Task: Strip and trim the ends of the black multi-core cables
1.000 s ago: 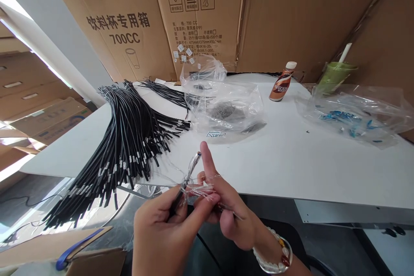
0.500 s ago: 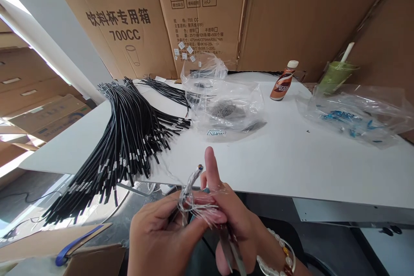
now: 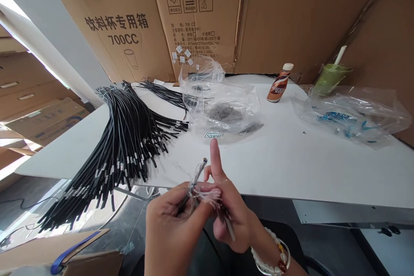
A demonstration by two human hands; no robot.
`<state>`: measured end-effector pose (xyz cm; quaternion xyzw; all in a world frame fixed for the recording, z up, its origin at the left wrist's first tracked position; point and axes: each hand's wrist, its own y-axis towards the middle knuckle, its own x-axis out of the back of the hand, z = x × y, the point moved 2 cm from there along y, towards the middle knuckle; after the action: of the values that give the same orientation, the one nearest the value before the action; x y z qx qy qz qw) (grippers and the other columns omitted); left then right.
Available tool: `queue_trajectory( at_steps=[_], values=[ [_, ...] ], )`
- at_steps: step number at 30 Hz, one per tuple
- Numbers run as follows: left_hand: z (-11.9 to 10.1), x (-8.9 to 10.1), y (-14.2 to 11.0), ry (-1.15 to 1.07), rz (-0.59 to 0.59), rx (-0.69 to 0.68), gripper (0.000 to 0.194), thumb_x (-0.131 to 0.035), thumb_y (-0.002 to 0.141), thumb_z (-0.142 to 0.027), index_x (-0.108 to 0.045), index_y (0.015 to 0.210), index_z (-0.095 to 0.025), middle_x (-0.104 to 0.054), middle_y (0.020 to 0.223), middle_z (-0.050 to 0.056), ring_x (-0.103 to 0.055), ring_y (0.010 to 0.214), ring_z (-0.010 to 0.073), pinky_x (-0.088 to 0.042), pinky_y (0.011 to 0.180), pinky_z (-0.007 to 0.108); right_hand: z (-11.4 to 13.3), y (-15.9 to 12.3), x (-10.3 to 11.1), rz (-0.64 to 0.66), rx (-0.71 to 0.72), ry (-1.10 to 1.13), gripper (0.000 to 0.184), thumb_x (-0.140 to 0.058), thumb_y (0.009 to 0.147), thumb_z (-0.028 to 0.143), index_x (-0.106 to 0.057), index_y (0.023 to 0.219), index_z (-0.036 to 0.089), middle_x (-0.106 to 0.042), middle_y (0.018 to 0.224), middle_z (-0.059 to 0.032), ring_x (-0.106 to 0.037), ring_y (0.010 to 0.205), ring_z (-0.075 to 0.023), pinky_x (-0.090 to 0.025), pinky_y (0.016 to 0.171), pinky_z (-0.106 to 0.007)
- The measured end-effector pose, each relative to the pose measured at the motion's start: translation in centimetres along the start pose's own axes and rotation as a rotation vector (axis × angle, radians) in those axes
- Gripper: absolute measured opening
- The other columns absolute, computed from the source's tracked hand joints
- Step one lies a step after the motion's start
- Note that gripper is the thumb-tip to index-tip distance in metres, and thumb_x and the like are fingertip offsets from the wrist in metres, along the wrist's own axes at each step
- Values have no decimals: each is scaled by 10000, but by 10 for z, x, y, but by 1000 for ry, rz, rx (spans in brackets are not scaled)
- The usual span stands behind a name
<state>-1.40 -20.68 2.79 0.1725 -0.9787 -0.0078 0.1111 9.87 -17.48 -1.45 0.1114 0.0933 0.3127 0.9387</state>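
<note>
The cable (image 3: 197, 177) is gripped by the left hand (image 3: 174, 224) at the near edge of the tabletop (image 3: 284, 155), its stripped silvery end tilted up. Its loose wire strands (image 3: 211, 196) are pinched between the fingers of both hands. A slim metal tool (image 3: 229, 225), partly hidden, is held in the right hand (image 3: 237, 211), whose index finger is raised. The black cable bundle (image 3: 124, 138) is spread over the tabletop's left side, with ends hung past the near edge. Toward the far edge, a clear bag (image 3: 244, 108) and a brown bottle (image 3: 278, 86) are placed.
</note>
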Motion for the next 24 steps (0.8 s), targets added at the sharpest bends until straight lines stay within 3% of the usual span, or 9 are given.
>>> queue_trajectory(
  at_steps=[2,4,6,9,12,14,18,24],
  values=[
    [-5,-6,11,12,6,-25,159,-734,644,-333,-724,570,-193,-423,405,-45,-389,410,84,-316,393,196,5,0,5,-71,87,-12,950,-500,888,616,94,1547,277,-570,824,-32,-412,689,-189,-382,679,-341],
    [-16,-15,31,55,2,-79,193,-732,661,-373,-746,651,-181,-319,417,-71,-305,415,67,-246,402,198,10,1,13,-180,114,-19,896,-409,935,620,160,1528,262,-431,626,48,-306,578,-159,-358,668,-321],
    [-32,-29,62,149,1,-194,227,-708,705,-390,-744,684,-167,-368,459,-57,-353,458,82,-275,441,217,13,0,22,-302,138,-15,908,-365,938,647,179,1521,212,-291,535,94,-213,539,-149,-345,682,-320],
    [-52,-59,118,210,-1,-266,218,-715,727,-374,-726,686,-160,-433,508,-48,-414,514,92,-335,514,235,13,-5,32,-438,179,41,905,-340,936,664,135,1532,178,-202,504,115,-130,510,-138,-311,617,-295],
    [-56,-90,167,331,10,-272,185,-729,749,-317,-690,696,-144,-514,552,-37,-504,570,108,-422,600,252,10,-15,35,-528,240,69,850,-339,945,647,55,1551,200,-182,476,121,-113,486,-129,-278,576,-281],
    [-52,-104,188,448,-11,-256,184,-733,776,-298,-657,742,-134,-612,691,-2,-586,705,146,-490,711,315,8,-23,35,-559,263,74,815,-334,944,652,6,1557,235,-196,475,117,-113,498,-131,-259,575,-282],
    [-38,-116,205,611,2,-228,219,-658,867,-341,-646,932,-132,-667,982,53,-633,930,195,-524,855,416,9,-32,33,-563,238,103,796,-340,942,654,-26,1559,261,-207,500,103,-116,543,-141,-217,583,-289],
    [-28,-116,214,679,52,-225,262,-632,889,-346,-634,1051,-140,-654,1089,74,-631,1002,213,-527,886,435,10,-34,34,-586,251,103,831,-347,946,644,-18,1560,190,-236,484,109,-133,528,-140,-194,580,-296]
  ],
)
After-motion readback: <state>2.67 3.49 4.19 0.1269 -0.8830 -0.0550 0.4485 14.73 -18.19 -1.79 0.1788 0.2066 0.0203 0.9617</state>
